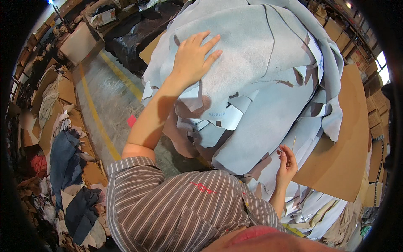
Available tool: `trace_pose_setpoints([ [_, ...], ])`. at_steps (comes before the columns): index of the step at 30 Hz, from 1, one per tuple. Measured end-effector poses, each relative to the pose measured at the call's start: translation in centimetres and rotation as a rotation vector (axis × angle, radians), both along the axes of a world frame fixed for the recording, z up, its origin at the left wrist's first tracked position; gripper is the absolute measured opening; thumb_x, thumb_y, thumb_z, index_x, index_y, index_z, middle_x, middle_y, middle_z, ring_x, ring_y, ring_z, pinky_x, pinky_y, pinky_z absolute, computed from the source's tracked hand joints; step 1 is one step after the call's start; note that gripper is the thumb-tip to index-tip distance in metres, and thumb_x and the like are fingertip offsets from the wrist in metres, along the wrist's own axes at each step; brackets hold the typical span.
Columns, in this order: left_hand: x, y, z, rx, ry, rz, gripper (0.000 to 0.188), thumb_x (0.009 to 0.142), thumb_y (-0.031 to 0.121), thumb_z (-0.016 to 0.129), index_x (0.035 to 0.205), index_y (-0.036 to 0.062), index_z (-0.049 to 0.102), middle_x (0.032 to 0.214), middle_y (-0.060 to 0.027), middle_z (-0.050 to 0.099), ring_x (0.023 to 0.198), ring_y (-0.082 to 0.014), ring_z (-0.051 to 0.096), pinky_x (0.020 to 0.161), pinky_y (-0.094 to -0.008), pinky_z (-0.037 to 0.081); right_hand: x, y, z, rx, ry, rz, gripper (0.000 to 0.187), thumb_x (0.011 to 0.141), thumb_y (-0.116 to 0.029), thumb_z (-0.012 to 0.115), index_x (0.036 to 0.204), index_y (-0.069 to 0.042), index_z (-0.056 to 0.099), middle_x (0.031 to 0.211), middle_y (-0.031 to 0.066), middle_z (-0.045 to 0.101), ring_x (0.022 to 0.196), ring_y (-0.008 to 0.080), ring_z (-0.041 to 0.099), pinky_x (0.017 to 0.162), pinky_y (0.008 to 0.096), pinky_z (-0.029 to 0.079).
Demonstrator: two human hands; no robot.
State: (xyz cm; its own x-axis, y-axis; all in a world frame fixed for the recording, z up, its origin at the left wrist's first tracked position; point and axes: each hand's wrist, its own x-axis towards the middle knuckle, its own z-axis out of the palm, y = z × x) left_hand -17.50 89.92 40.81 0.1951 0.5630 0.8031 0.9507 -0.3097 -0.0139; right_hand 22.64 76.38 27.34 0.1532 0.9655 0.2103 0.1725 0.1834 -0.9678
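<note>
A big heap of pale grey-blue leather hides [247, 46] rises in front of me, its sheets draped and folded over one another. My left hand [194, 58] lies flat on the top hide, fingers spread, near the heap's left side. Lower right, beside the heap's near edge, my right hand [287, 164] is raised with the fingers curled in. A thin, light brown stick [294, 142] pokes up from those fingers; its exact kind is too small to tell. Below my left wrist, the hide edges hang loose in folds, one with a blue stamp.
A brown cardboard sheet [336, 164] stands right of the heap, with more pale hides [315, 210] below it. Cardboard boxes with dark and beige scraps [65, 155] line the left. Yellow lines mark the grey floor [98, 105]. Black plastic-like material [130, 42] lies behind.
</note>
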Motion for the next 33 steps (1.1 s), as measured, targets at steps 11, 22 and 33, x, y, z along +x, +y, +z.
trace_pose_setpoints([
  [11,-2.0,4.5,1.8,0.044,-0.005,-0.048,0.06,0.087,0.052,0.063,0.142,0.0314,0.051,0.135,-0.0137,0.054,0.13,-0.0326,0.042,0.106,-0.0542,0.028,-1.1,1.5,0.0,0.09,0.052,0.129,0.025,0.098,-0.006,0.056,0.119,0.006,0.061,0.111,0.0174,0.068,0.104,0.0218,0.065,0.091,0.036,0.054],
  [22,-1.7,9.6,-0.5,0.051,-0.239,0.02,0.07,0.083,0.064,0.062,0.144,0.0325,0.048,0.153,-0.0156,0.038,0.147,-0.0461,0.013,0.109,-0.0709,-0.006,-10.4,10.8,14.2,0.878,-0.613,0.231,0.03,0.087,-0.007,0.066,0.117,-0.006,0.068,0.119,0.0093,0.069,0.122,0.0302,0.058,0.1,0.0401,0.044],
  [33,0.2,7.6,2.0,0.026,-0.199,0.162,0.082,0.081,0.069,0.06,0.148,0.0253,0.042,0.156,-0.0185,0.031,0.147,-0.0467,0.01,0.108,-0.0728,-0.006,-19.1,21.5,15.2,0.845,-0.811,-0.062,0.093,0.07,-0.062,0.076,0.137,-0.004,0.046,0.128,0.0168,0.059,0.119,0.0326,0.056,0.107,0.0453,0.034],
])
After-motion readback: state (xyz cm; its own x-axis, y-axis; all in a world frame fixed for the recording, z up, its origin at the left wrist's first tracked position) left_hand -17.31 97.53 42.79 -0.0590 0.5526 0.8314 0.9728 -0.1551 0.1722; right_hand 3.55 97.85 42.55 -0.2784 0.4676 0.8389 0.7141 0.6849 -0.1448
